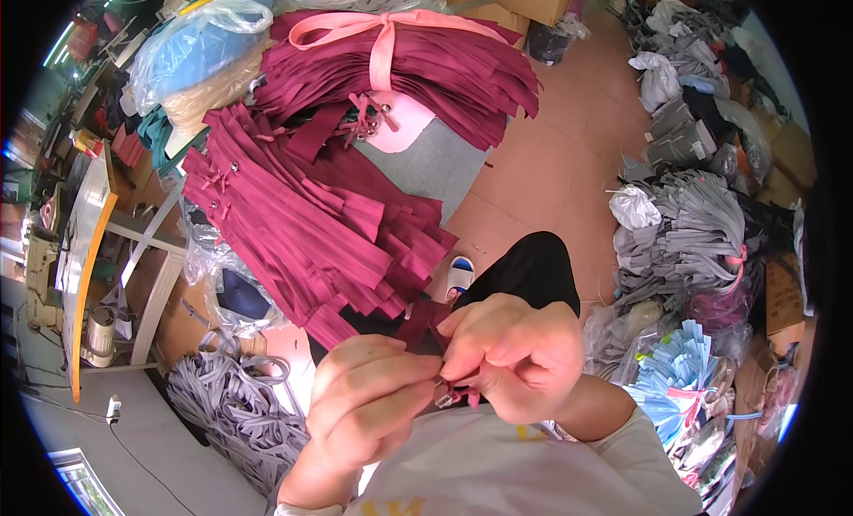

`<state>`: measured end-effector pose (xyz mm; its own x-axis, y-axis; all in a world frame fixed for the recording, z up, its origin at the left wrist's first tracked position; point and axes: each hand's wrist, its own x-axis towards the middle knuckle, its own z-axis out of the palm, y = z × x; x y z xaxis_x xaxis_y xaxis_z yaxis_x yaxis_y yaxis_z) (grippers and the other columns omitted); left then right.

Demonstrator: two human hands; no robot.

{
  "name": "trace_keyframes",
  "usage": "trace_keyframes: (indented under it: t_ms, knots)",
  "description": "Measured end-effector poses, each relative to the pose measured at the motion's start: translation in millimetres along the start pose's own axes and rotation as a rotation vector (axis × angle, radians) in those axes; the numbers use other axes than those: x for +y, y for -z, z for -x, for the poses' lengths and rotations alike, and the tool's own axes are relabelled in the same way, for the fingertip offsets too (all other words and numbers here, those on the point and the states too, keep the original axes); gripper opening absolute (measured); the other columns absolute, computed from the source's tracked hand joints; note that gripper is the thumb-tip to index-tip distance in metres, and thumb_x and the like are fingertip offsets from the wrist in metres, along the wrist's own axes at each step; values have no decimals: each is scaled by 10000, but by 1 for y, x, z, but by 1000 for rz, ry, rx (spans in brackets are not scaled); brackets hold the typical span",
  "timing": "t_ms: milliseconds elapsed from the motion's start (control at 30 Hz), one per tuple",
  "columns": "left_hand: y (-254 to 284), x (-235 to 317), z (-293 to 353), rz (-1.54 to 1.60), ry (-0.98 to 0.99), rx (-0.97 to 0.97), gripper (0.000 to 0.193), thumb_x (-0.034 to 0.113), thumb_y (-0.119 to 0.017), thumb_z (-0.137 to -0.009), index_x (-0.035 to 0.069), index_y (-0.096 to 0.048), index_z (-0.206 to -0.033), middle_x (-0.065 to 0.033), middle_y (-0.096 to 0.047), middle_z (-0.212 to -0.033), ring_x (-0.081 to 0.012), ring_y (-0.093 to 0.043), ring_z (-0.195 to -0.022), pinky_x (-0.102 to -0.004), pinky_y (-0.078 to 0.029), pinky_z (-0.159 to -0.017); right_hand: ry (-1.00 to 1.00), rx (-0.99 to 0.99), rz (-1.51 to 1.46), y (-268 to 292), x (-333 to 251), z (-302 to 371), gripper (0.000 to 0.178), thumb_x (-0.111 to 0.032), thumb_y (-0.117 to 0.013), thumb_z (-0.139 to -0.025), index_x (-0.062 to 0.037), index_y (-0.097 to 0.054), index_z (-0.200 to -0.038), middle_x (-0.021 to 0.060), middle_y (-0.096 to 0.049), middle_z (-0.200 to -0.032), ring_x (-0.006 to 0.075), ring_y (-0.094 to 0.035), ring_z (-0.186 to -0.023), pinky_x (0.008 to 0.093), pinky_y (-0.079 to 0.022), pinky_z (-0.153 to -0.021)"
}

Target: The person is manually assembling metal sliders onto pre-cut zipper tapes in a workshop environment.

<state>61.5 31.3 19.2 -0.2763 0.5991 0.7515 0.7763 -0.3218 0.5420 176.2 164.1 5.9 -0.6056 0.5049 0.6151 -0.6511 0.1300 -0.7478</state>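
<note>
Both hands meet close under the camera, above the person's lap. The left hand (378,400) is curled, its fingertips pinched on a small metal clip (444,393) with a bit of maroon strap (466,397) at it. The right hand (515,361) is also closed, thumb and forefinger pinching the same clip and strap from the other side, so the two hands touch at the fingertips. How the clip sits on the strap cannot be told; the fingers hide most of it. Just beyond the hands a large heap of maroon straps (329,223) spreads away from the lap over a grey mat (426,165), and behind that lies a second bundle (418,63) tied with a pink ribbon (384,45). A white slipper (459,274) sits on the tiled floor (551,170) beside the person's black-clad knee (533,267). At the right side of the floor lie piles of grey straps (693,223) and light blue straps (680,374); another grey pile (235,409) lies at the lower left. A wooden tabletop (84,241) stands at the far left.
</note>
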Motion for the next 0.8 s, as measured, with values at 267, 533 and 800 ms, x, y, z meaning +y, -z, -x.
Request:
trace_keyframes:
  t_ms: [267, 533, 800]
  knots:
    - [-6, -5, 6, 137, 70, 75, 306, -64, -758, -752, 19, -594, -997, -153, -691, -959, -289, -669, -815, -381, -577, -727, -61, -65, -59, -1, -1, -3, 318, 171, -607, -858, 24, -511, -1124, 199, -655, -991, 166, -654, -781, 241, -532, -591]
    - [-10, -5, 5, 340, 187, 136, 312, -85, -771, -762, -29, -602, -1018, -147, -691, -838, -294, -693, -782, -395, -574, -687, -73, 39, -98, -1, 4, 5, 307, 157, -611, -868, 0, -510, -1112, 208, -638, -1020, 176, -649, -819, 238, -531, -592]
    - [-5, 2, -4, 216, 96, 100, 319, -42, -803, -738, -1, -658, -1019, -133, -650, -888, -247, -668, -734, -337, -547, -611, 93, -24, 164, 3, 2, -2, 345, 152, -679, -806, -17, -551, -1079, 166, -692, -936, 242, -675, -802, 326, -522, -690]
